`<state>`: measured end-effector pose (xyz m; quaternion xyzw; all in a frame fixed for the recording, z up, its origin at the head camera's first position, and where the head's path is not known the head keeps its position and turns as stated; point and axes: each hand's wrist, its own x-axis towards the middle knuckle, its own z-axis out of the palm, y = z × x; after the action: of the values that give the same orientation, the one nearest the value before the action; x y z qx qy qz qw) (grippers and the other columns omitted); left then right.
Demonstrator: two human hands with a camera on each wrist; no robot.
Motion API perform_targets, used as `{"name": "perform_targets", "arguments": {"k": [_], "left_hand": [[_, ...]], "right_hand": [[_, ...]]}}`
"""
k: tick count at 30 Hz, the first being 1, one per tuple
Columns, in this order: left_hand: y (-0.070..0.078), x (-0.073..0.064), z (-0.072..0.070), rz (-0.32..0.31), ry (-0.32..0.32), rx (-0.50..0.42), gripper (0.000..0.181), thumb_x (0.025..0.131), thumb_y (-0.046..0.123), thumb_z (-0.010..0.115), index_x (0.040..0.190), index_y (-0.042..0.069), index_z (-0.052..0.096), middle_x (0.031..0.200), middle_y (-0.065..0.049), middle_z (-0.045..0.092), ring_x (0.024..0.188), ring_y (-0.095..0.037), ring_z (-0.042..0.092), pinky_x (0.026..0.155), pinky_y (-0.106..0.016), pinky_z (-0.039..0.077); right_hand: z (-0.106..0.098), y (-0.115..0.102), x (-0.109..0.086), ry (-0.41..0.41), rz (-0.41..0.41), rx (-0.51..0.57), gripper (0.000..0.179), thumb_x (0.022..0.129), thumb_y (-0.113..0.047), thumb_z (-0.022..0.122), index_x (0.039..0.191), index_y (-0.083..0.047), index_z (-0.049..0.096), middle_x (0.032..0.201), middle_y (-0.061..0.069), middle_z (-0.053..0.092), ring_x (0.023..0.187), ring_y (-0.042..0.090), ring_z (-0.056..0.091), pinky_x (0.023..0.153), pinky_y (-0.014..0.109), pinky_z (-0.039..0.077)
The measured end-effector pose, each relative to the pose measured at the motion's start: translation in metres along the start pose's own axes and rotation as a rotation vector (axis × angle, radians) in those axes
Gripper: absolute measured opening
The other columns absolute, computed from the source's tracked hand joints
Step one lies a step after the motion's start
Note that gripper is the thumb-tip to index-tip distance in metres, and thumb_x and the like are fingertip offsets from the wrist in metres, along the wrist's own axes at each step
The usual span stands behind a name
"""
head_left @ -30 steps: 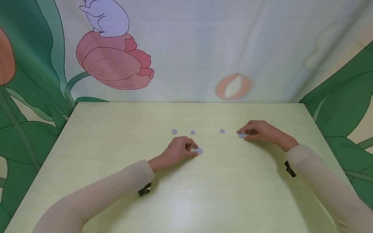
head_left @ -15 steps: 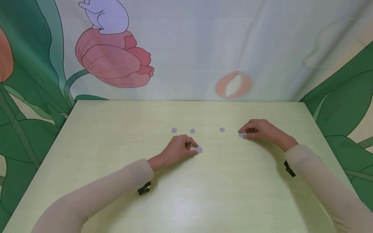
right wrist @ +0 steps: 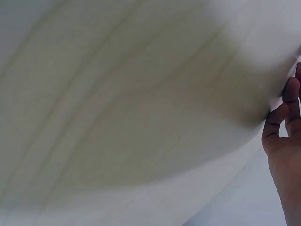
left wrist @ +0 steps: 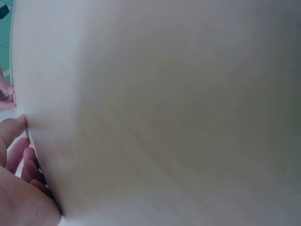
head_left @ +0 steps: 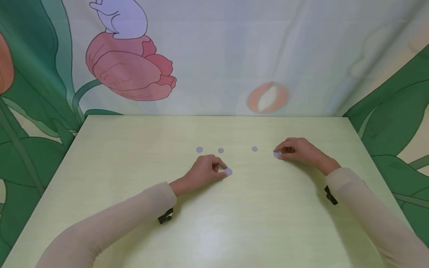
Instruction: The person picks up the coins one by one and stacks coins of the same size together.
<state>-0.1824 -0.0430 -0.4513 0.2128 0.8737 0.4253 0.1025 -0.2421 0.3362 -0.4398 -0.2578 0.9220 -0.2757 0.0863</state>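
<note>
In the head view my left hand [head_left: 204,172] pinches a small round pale-grey disc [head_left: 228,171] by its edge, thumb and forefinger on opposite sides. The disc lies at the table's surface, near the middle. Farther right, my right hand [head_left: 301,150] holds a similar disc [head_left: 276,154] between thumb and fingertips, which partly cover it. Three more discs lie flat in a rough row beyond my left hand: a left one [head_left: 199,149], a middle one [head_left: 221,150] and a right one [head_left: 254,149]. Both wrist views show mostly tabletop, with the left fingers [left wrist: 31,165] and right fingers [right wrist: 288,101] at the margins.
The pale wood-grain table [head_left: 207,216] ends at a straight back edge. Behind it hangs a curtain [head_left: 214,59] printed with flowers, leaves and a white animal. A dark strap [head_left: 165,216] shows under the left sleeve, and another strap [head_left: 331,195] under the right one.
My right thumb and forefinger have drawn a little closer together around their disc. The left hand keeps its pinch in place. The whole head view has shifted slightly.
</note>
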Motion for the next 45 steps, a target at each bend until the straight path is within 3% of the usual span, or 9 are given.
{"name": "perform_targets", "arguments": {"k": [21, 31, 40, 45], "left_hand": [[0.003, 0.001, 0.000, -0.009, 0.002, -0.018, 0.017, 0.086, 0.016, 0.083, 0.101, 0.009, 0.079, 0.074, -0.001, 0.056, 0.073, -0.015, 0.050, 0.069, -0.026, 0.042], [0.001, -0.001, -0.002, -0.007, -0.010, -0.012, 0.018, 0.086, 0.016, 0.083, 0.101, 0.008, 0.079, 0.073, -0.002, 0.056, 0.073, -0.016, 0.050, 0.069, -0.026, 0.042], [0.002, 0.002, 0.000, -0.012, -0.002, -0.009, 0.016, 0.085, 0.017, 0.084, 0.099, 0.010, 0.079, 0.073, -0.002, 0.057, 0.072, -0.015, 0.050, 0.069, -0.027, 0.042], [0.001, 0.003, 0.000, -0.022, 0.005, -0.008, 0.016, 0.085, 0.016, 0.084, 0.098, 0.010, 0.079, 0.072, -0.002, 0.056, 0.071, -0.014, 0.050, 0.068, -0.026, 0.042]], "right_hand": [[-0.002, -0.001, -0.001, -0.010, 0.049, 0.028, 0.020, 0.093, -0.021, 0.077, 0.113, -0.017, 0.077, 0.097, -0.006, 0.070, 0.088, 0.015, 0.060, 0.078, 0.026, 0.050], [0.006, -0.001, 0.000, 0.004, -0.065, 0.013, 0.019, 0.087, -0.020, 0.083, 0.105, -0.017, 0.078, 0.096, -0.008, 0.071, 0.087, 0.009, 0.064, 0.079, 0.024, 0.053], [0.010, -0.011, -0.005, 0.030, -0.044, 0.039, 0.019, 0.086, -0.023, 0.083, 0.104, -0.019, 0.078, 0.096, -0.010, 0.071, 0.088, 0.009, 0.064, 0.081, 0.025, 0.053], [0.015, -0.013, -0.003, 0.027, -0.131, -0.010, 0.019, 0.086, -0.025, 0.084, 0.103, -0.018, 0.079, 0.094, -0.012, 0.070, 0.086, 0.007, 0.063, 0.081, 0.025, 0.054]]}}
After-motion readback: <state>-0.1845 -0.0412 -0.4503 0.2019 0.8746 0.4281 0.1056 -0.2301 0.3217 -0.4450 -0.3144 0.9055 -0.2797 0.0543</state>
